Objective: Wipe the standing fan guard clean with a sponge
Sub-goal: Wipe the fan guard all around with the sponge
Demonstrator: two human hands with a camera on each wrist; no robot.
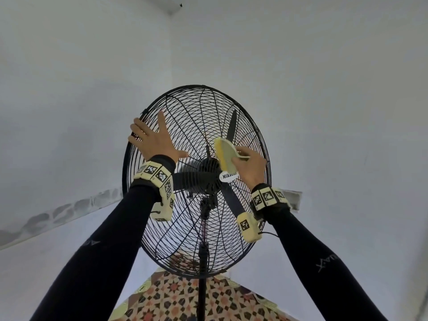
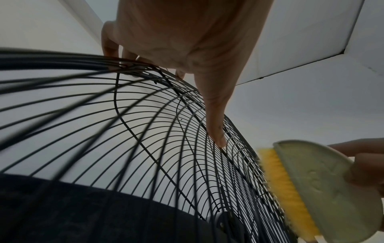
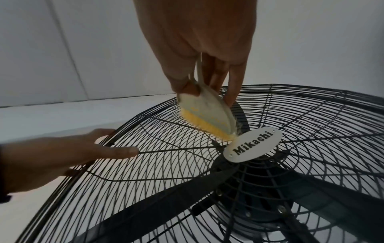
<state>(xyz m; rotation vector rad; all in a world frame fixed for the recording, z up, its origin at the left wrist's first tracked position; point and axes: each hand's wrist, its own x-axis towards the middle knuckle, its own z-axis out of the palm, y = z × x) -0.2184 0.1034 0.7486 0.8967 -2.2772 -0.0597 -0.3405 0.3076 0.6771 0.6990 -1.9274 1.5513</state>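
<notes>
The black wire fan guard point(image 1: 185, 107) fills the middle of the head view, tilted up toward me. My left hand point(image 1: 155, 140) lies flat on its upper left, fingers spread out to the rim and thumb point(image 2: 216, 125) pressing on the wires. My right hand point(image 1: 251, 167) grips a pale scrub brush with yellow bristles point(image 1: 224, 154); no sponge is in view. The bristles point(image 3: 209, 128) touch the guard just above the white oval "Mikachi" badge point(image 3: 253, 144) at the hub. In the left wrist view the brush point(image 2: 320, 184) shows at the lower right.
Black blades point(image 1: 231, 126) and the motor sit behind the guard. The black stand pole point(image 1: 203, 262) runs down to a patterned floor point(image 1: 176, 297). White walls meet in a corner behind the fan.
</notes>
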